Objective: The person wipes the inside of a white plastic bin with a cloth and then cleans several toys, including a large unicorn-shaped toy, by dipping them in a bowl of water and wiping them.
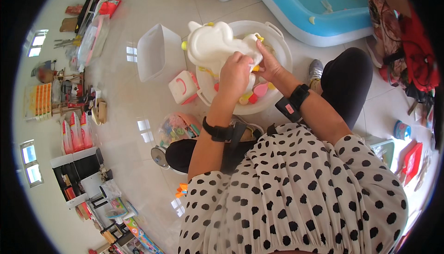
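Observation:
A white plastic cartoon-shaped toy case [211,44] with rounded lobes and yellow fittings is held over a round white plastic tub [286,51]. My left hand [236,72] has its fingers curled on the case's near edge; the fingertips are partly hidden. With the thumb on top and fingers beneath, my right hand [269,61] grips the case's right end. A small yellow piece [256,68] shows between the two hands. Inside the tub, below the case, are colourful plastic toys, among them a pink spoon-like piece [261,89]. The case hides part of the tub's contents.
Left of the tub stand a white plastic bin [152,53] and a small white-and-pink toy box [183,87]. A blue inflatable pool [298,14] lies at upper right, beside another person [392,28]. A basket of toys [177,129] sits by my left knee.

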`<state>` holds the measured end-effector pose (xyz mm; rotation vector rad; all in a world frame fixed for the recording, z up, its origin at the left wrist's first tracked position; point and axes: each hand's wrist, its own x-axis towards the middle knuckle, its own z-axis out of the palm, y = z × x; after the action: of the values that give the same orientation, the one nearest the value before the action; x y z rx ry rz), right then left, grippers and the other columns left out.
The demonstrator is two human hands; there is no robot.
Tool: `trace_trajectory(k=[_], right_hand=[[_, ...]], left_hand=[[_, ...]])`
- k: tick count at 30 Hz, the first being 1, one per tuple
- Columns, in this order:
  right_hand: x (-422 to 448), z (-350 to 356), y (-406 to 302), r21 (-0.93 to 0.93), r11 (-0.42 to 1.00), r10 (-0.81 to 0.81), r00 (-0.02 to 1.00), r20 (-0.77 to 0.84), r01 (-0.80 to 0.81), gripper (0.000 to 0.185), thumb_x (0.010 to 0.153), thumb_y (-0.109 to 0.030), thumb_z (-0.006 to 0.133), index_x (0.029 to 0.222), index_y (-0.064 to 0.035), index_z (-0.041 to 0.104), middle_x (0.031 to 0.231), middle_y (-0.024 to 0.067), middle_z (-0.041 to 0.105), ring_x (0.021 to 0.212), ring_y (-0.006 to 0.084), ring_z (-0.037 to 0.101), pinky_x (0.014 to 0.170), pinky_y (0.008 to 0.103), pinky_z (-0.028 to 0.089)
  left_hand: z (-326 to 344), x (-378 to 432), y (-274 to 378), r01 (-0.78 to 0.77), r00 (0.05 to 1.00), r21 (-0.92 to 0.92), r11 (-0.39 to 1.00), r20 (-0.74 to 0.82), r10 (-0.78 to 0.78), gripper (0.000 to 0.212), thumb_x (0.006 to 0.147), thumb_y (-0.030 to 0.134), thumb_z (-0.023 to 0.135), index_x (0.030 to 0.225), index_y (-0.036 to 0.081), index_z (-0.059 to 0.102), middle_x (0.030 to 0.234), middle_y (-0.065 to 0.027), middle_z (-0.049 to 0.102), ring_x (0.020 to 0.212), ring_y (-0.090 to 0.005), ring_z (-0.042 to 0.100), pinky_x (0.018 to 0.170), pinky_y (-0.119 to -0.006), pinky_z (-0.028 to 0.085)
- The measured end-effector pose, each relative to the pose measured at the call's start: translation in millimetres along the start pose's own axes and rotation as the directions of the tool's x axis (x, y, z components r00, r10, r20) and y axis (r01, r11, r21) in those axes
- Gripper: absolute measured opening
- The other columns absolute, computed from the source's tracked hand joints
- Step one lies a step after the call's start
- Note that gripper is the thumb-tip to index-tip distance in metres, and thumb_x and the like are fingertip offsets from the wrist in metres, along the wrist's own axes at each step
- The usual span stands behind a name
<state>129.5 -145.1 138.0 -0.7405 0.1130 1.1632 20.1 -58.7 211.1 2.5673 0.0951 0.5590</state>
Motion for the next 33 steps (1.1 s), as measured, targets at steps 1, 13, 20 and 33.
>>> trace_trajectory(k=[1, 13, 20, 33], right_hand=[[1.9, -1.7, -1.9, -0.016, 1.000, 0.009, 1.000, 0.021, -0.008, 0.051, 0.075, -0.050, 0.065, 0.112, -0.0178, 0.053, 0.094, 0.0016, 0.060, 0.081, 0.0157, 0.058, 0.072, 0.0313, 0.047], [8.8, 8.9, -8.7, 0.026, 0.971, -0.234, 0.968, -0.092, 0.238, 0.039, 0.073, -0.026, 0.068, 0.107, -0.0148, 0.053, 0.089, 0.0026, 0.060, 0.077, 0.0166, 0.060, 0.071, 0.0394, 0.050], [6.1, 3.6, -16.6, 0.028, 0.992, -0.116, 0.986, -0.118, 0.120, 0.036, 0.074, -0.032, 0.064, 0.104, -0.0161, 0.054, 0.084, 0.0012, 0.056, 0.069, 0.0139, 0.054, 0.072, 0.0386, 0.047], [-9.7, 14.0, -14.3, 0.124, 0.957, -0.242, 0.958, -0.153, 0.262, 0.043, 0.076, -0.027, 0.066, 0.114, -0.0175, 0.047, 0.098, 0.0025, 0.057, 0.088, 0.0183, 0.059, 0.076, 0.0414, 0.049]], left_hand=[[0.6, -3.7, -1.8, -0.036, 0.998, 0.022, 0.999, 0.052, 0.034, 0.018, 0.070, -0.002, 0.059, 0.087, 0.005, 0.058, 0.082, -0.0126, 0.053, 0.077, -0.0315, 0.055, 0.065, -0.040, 0.045], [6.4, -22.1, -6.2, 0.054, 0.994, 0.122, 0.991, -0.098, -0.042, 0.012, 0.075, 0.005, 0.057, 0.087, 0.004, 0.058, 0.084, -0.0131, 0.053, 0.076, -0.0325, 0.055, 0.065, -0.040, 0.045], [-9.1, -12.6, -1.3, 0.163, 0.969, 0.172, 0.972, -0.214, -0.125, 0.009, 0.076, 0.007, 0.056, 0.085, 0.005, 0.057, 0.084, -0.0112, 0.053, 0.078, -0.0312, 0.054, 0.065, -0.041, 0.045], [3.9, -9.6, -4.2, 0.194, 0.947, 0.204, 0.960, -0.293, -0.129, 0.011, 0.075, 0.006, 0.059, 0.086, 0.005, 0.056, 0.087, -0.0118, 0.052, 0.081, -0.0318, 0.055, 0.067, -0.042, 0.046]])
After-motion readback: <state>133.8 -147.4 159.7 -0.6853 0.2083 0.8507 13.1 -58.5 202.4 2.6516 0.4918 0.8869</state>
